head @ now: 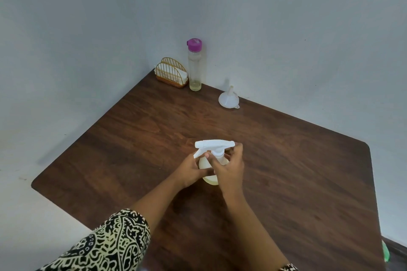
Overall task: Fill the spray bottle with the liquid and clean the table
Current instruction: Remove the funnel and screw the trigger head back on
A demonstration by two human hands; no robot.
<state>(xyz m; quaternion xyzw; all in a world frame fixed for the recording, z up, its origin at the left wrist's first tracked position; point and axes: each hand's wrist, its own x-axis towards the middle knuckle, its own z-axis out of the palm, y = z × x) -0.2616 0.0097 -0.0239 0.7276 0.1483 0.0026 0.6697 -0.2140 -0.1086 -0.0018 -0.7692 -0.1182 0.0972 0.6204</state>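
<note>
Left hand [191, 171] wraps the spray bottle [214, 144], right hand [229, 167] curls round its collar; a crooked twist could leak liquid across the tabletop [297, 160] toward six o'clock.

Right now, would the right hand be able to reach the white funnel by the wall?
Probably yes, once it lets go: the right hand grips the neck of the spray bottle, so it is busy. Between it and the funnel lies only bare table, with nothing standing in the way.
</note>
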